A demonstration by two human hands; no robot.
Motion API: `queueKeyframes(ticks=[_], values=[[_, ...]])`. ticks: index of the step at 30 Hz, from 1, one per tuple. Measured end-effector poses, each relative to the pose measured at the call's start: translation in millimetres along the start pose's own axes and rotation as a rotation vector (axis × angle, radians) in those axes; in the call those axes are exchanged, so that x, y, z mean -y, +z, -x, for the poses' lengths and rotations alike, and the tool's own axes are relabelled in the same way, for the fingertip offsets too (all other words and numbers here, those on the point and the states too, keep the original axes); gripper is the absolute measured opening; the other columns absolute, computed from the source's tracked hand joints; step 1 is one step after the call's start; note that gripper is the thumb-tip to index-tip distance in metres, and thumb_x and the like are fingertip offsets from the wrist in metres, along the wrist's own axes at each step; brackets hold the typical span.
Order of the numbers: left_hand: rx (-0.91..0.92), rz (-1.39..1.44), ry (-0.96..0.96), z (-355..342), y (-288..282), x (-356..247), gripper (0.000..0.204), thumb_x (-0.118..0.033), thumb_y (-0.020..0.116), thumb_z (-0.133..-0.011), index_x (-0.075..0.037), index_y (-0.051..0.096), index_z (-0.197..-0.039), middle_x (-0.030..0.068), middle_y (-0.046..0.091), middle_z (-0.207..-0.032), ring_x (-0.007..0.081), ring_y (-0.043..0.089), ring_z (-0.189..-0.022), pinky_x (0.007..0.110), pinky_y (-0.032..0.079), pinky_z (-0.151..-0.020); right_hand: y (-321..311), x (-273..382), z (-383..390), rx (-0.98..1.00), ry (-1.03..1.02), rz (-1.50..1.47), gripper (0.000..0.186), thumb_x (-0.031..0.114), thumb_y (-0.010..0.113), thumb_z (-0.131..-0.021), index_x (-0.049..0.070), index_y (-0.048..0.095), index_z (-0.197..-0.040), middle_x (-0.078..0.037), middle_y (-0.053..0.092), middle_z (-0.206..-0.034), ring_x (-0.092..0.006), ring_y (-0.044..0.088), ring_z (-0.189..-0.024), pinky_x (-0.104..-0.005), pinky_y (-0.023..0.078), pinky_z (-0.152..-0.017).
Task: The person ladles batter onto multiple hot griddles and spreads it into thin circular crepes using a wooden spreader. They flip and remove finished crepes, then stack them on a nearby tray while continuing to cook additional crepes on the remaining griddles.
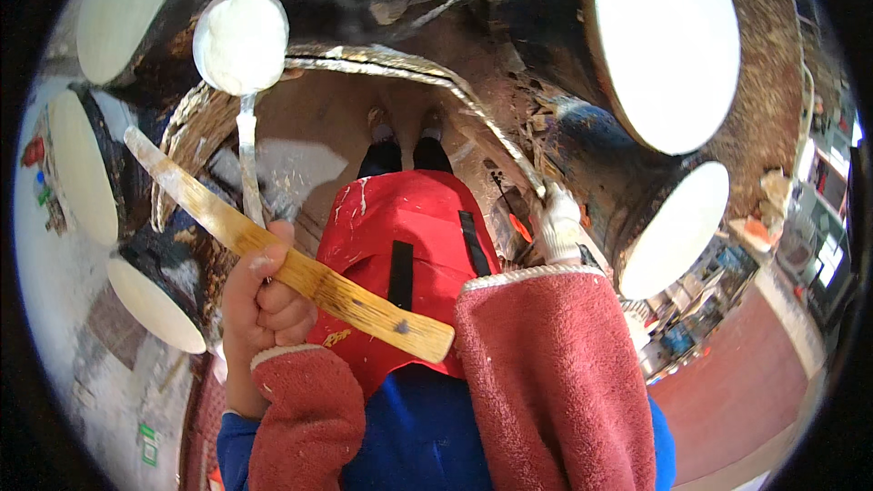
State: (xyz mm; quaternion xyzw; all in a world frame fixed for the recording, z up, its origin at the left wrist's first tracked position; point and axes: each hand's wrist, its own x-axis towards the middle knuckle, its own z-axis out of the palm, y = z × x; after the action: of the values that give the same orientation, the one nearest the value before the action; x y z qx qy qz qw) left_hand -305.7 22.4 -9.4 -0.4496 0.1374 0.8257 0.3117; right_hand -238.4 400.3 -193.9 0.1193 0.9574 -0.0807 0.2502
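My left hand [270,305] is bare and closed around a flat, slightly curved bamboo strip [318,282]. The strip slants from upper left to lower right in front of my red apron. Beyond its upper part is a round ladle-like thing with a white face [241,41]. Its pale, narrow handle runs down behind the strip near my left thumb; whether that hand also holds it, I cannot tell. My right hand [559,225], in a white knitted glove, closes on the end of a whitish rope-like edge [473,109], which arcs across ahead of me.
Big dark round bodies with white faces surround me, one at the upper right [668,45] and a smaller one [677,229] below it. More pale round faces [84,168] stand at the left. Scraps and tools [687,309] are piled at the right.
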Motion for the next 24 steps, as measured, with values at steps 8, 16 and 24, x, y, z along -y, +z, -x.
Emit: queueKeyframes(ticks=[8, 16, 24], values=[[0.153, -0.175, -0.068, 12, 0, 6, 0.016, -0.019, 0.037, -0.093, -0.018, 0.034, -0.077, -0.0067, 0.014, -0.043, 0.0032, 0.016, -0.030, 0.020, 0.017, -0.026, -17, -22, -64, -0.256, -0.105, 0.041, 0.020, 0.026, 0.061, -0.076, 0.012, 0.056, -0.090, -0.012, 0.060, -0.080, -0.0309, 0.059, -0.078, -0.0442, 0.046, -0.067], [0.188, -0.202, -0.123, 18, -6, 11, 0.019, -0.018, 0.039, -0.093, -0.017, 0.033, -0.075, -0.0068, 0.016, -0.043, 0.0031, 0.018, -0.030, 0.020, 0.019, -0.027, -30, -38, -4, -0.789, 0.076, -0.531, 0.030, 0.018, 0.058, -0.084, 0.010, 0.058, -0.113, -0.016, 0.063, -0.101, -0.0252, 0.061, -0.093, -0.0333, 0.048, -0.082], [0.212, -0.302, -0.122, 30, -10, 25, 0.021, -0.018, 0.036, -0.093, -0.017, 0.033, -0.073, -0.0082, 0.017, -0.043, 0.0021, 0.017, -0.030, 0.019, 0.016, -0.027, 63, -36, 135, -0.234, 0.980, -1.271, 0.031, 0.023, 0.055, -0.085, 0.001, 0.057, -0.107, -0.003, 0.055, -0.062, -0.0115, 0.042, -0.040, -0.0258, 0.034, -0.038]])
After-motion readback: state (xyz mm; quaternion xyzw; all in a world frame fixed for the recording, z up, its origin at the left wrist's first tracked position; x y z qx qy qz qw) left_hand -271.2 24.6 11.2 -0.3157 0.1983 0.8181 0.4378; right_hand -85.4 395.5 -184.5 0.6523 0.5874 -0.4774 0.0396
